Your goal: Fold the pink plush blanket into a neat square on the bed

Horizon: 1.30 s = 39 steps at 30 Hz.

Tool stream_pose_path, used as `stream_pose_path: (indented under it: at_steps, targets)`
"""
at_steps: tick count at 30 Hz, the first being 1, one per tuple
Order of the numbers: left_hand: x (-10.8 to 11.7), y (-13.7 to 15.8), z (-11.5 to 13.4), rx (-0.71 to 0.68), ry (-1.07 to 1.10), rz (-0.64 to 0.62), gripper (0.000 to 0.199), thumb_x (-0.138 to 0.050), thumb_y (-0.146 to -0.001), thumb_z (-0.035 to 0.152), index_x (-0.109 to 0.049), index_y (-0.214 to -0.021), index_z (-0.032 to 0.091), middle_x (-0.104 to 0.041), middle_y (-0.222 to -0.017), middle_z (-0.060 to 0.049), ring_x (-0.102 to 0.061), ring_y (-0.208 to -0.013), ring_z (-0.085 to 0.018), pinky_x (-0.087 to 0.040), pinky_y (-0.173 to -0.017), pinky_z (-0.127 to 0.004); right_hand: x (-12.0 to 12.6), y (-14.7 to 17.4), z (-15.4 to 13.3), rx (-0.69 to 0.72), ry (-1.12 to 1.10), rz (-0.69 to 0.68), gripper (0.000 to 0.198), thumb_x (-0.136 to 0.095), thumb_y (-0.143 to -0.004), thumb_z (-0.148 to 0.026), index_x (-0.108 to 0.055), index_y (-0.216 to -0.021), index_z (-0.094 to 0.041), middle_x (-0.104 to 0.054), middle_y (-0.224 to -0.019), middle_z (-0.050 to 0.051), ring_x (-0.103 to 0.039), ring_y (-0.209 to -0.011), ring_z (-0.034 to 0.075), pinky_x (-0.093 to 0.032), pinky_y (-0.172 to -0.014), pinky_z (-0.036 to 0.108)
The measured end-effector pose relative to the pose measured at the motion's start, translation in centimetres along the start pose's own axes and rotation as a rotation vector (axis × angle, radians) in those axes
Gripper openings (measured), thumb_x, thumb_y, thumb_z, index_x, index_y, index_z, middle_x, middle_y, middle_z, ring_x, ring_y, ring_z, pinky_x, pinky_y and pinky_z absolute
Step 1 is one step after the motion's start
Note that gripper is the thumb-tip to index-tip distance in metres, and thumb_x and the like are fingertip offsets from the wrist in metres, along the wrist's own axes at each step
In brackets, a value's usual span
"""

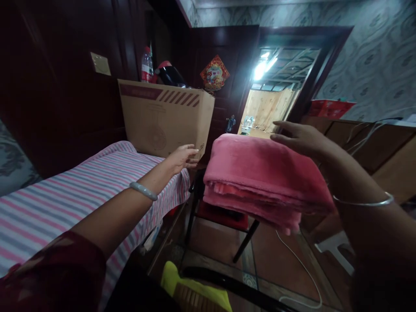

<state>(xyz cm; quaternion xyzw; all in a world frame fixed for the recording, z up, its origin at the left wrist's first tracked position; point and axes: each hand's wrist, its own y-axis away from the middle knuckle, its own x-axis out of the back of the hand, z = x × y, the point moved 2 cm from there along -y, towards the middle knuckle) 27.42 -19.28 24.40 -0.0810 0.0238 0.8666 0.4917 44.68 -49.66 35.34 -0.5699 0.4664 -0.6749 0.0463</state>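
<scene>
A folded pink blanket (256,164), thick and fuzzy, rests in several layers on a chair with a red seat (221,216) and dark legs. My left hand (184,158) is held out to the left of the blanket, apart from it, fingers spread, in front of the cardboard box. On the other side, my right hand (297,136) hovers at the blanket's upper right edge with fingers stretched out; whether it touches the fabric I cannot tell. Neither hand holds anything.
A bed with a striped sheet (97,182) lies left, carrying a large cardboard box (159,121). A red-capped bottle (147,67) stands on the box. Ahead is a doorway beside a dark door (227,47). A white cable (297,264) runs over the floor; a wooden cabinet (393,164) stands right.
</scene>
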Motion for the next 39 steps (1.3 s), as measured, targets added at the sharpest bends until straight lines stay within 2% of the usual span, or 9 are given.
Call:
stream_pose_path:
  at_steps: [6, 9, 12, 17, 21, 25, 29, 33, 39]
  targets:
    - [5.2, 5.3, -1.0, 0.030, -0.057, -0.049, 0.037, -0.081, -0.073, 0.020, -0.066, -0.106, 0.017, -0.072, -0.104, -0.009, -0.071, -0.079, -0.020, -0.056, -0.073, -0.036, -2.9, 4.5, -8.2, 0.342, -0.039, -0.078, 0.064, -0.065, -0.094, -0.052, -0.054, -0.149, -0.023, -0.060, -0.147, 0.013, -0.057, -0.134, 0.038, -0.046, -0.111, 0.059]
    - [8.9, 8.3, -1.2, 0.037, -0.063, -0.033, 0.033, -0.082, -0.074, 0.024, -0.071, -0.103, 0.017, -0.074, -0.109, -0.012, -0.072, -0.082, -0.022, -0.057, -0.073, -0.035, -4.0, 7.9, -12.8, 0.371, -0.069, -0.040, 0.062, -0.065, -0.094, -0.048, -0.053, -0.149, -0.023, -0.057, -0.149, 0.014, -0.049, -0.140, 0.040, -0.039, -0.115, 0.065]
    - [13.0, 11.5, -2.0, 0.051, -0.068, 0.038, 0.035, -0.082, -0.074, 0.032, -0.073, -0.103, 0.017, -0.075, -0.111, -0.014, -0.074, -0.085, -0.024, -0.057, -0.073, -0.035, -6.2, 12.2, -17.9, 0.400, -0.241, 0.008, 0.043, -0.056, -0.099, -0.034, -0.059, -0.141, -0.025, -0.067, -0.134, 0.013, -0.059, -0.127, 0.035, -0.045, -0.110, 0.060]
    - [20.3, 18.7, -5.0, 0.087, -0.199, 0.224, 0.045, -0.085, -0.068, 0.046, -0.074, -0.105, 0.021, -0.076, -0.110, -0.012, -0.075, -0.086, -0.026, -0.057, -0.074, -0.035, -14.1, 19.1, -27.7, 0.712, -0.650, -0.412, 0.032, -0.056, -0.099, -0.025, -0.066, -0.129, -0.023, -0.070, -0.127, 0.013, -0.066, -0.115, 0.029, -0.057, -0.100, 0.047]
    - [24.7, 27.9, -8.1, 0.122, -0.349, 0.429, 0.040, -0.082, -0.070, 0.046, -0.075, -0.100, 0.020, -0.076, -0.105, -0.011, -0.073, -0.083, -0.024, -0.055, -0.071, -0.033, -20.7, 21.9, -34.5, 0.844, -0.935, -0.520, 0.032, -0.052, -0.097, -0.021, -0.070, -0.124, -0.025, -0.074, -0.121, 0.011, -0.071, -0.111, 0.028, -0.061, -0.094, 0.047]
    - [28.5, 39.6, -10.7, 0.079, -0.582, 0.896, 0.023, -0.072, -0.079, 0.035, -0.076, -0.097, 0.022, -0.075, -0.092, -0.008, -0.070, -0.084, -0.024, -0.054, -0.076, -0.035, -27.4, 23.3, -41.3, 0.939, -1.149, -0.509, 0.033, -0.049, -0.099, -0.033, -0.073, -0.122, -0.027, -0.074, -0.123, 0.012, -0.071, -0.114, 0.032, -0.063, -0.093, 0.052]
    - [30.1, 53.7, -11.4, 0.153, -0.909, 1.456, 0.034, -0.063, -0.084, 0.024, -0.071, -0.117, 0.021, -0.072, -0.117, -0.012, -0.067, -0.106, -0.028, -0.051, -0.099, -0.042, -33.0, 24.8, -48.2, 1.002, -1.212, -0.548, 0.043, -0.051, -0.094, -0.052, -0.076, -0.115, -0.025, -0.075, -0.122, 0.012, -0.071, -0.113, 0.036, -0.062, -0.095, 0.056]
    - [29.7, 66.7, -10.9, 0.528, -1.158, 1.939, 0.059, -0.067, -0.085, 0.024, -0.055, -0.142, 0.020, -0.053, -0.149, -0.017, -0.045, -0.140, -0.035, -0.033, -0.118, -0.050, -36.3, 25.7, -51.9, 0.918, -1.162, -0.627, 0.053, -0.048, -0.088, -0.062, -0.077, -0.112, -0.025, -0.074, -0.122, 0.014, -0.069, -0.115, 0.042, -0.058, -0.100, 0.063]
    - [30.0, 81.0, -10.3, 1.021, -1.002, 2.446, 0.086, -0.074, -0.084, 0.033, -0.033, -0.156, 0.008, -0.018, -0.166, -0.031, -0.017, -0.154, -0.044, -0.016, -0.121, -0.057, -40.6, 26.2, -52.2, 0.822, -1.088, -0.743, 0.057, -0.050, -0.083, -0.067, -0.075, -0.116, -0.028, -0.072, -0.125, 0.014, -0.067, -0.116, 0.047, -0.055, -0.099, 0.069]
